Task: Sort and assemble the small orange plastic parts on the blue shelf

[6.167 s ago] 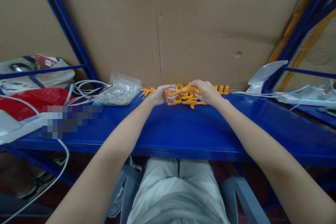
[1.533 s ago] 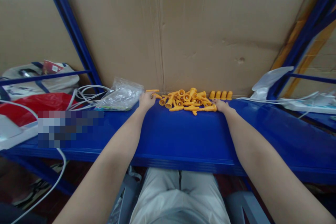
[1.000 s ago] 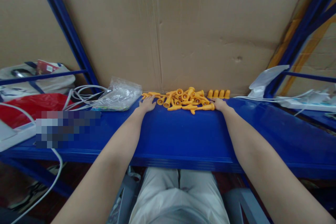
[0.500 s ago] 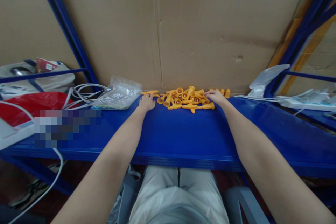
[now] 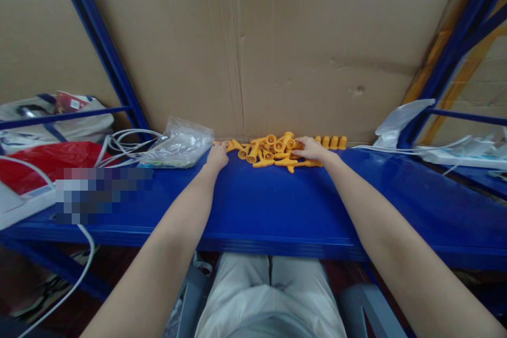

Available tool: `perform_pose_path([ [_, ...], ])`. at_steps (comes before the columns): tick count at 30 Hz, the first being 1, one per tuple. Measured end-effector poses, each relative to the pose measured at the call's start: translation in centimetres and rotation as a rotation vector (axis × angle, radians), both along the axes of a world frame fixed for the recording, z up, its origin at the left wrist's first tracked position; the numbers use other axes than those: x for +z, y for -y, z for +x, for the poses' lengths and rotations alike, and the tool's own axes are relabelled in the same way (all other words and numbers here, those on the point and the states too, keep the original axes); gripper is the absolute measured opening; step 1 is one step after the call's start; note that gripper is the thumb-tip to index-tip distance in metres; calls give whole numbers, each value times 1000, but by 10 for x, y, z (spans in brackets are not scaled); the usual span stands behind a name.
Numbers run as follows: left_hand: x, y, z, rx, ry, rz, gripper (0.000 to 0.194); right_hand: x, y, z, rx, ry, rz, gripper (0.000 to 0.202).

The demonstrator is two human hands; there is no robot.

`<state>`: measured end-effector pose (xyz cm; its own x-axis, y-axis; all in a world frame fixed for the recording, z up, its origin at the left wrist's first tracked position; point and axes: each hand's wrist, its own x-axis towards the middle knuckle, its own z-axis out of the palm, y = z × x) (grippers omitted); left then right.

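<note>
A pile of yellow-orange plastic pieces [image 5: 269, 152], some with round cup-like ends, lies at the back of the blue table [image 5: 273, 200]. At the pile's left end, my left hand [image 5: 217, 155] has its fingers closed on a yellow piece [image 5: 233, 146]. My right hand [image 5: 311, 149] reaches over the right side of the pile, its fingers apart and touching the pieces. Several short yellow pieces [image 5: 334, 142] stand in a row just right of it, against the cardboard.
Left of the pile lies a clear plastic bag [image 5: 180, 142], with white cables [image 5: 127, 142] and a red bag [image 5: 51, 161] beyond. A cardboard sheet [image 5: 309, 53] walls the back. At right are white plastic [image 5: 400, 121] and a power strip [image 5: 463, 156].
My right hand has moved left from the standing row onto the pile, uncovering more of the row. My left hand has shifted slightly left, and its fingers have closed.
</note>
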<state>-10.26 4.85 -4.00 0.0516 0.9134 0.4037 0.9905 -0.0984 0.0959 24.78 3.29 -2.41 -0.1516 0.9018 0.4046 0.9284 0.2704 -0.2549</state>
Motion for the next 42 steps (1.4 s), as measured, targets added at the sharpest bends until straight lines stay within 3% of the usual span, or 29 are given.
perform_pose_path([
  [6, 6, 3, 0, -21, -23, -23, 42, 2, 10, -5, -19, 152, 5, 49],
  [12, 3, -4, -1, -38, -84, -98, 50, 7, 23, -9, -122, 170, -13, 42],
  [17, 6, -3, -1, -46, -100, -94, 52, 8, 28, -12, -120, 158, -10, 38],
  [29, 4, 2, 2, 171, 53, -150, 48, 10, 31, -13, -114, 130, 3, 28],
  [35, 3, 1, 2, 132, 81, -149, 47, 8, 26, -8, -79, 32, 48, 20],
  [42, 3, 6, 4, 97, 113, -83, 45, 12, 15, -1, -105, -256, 282, 33],
])
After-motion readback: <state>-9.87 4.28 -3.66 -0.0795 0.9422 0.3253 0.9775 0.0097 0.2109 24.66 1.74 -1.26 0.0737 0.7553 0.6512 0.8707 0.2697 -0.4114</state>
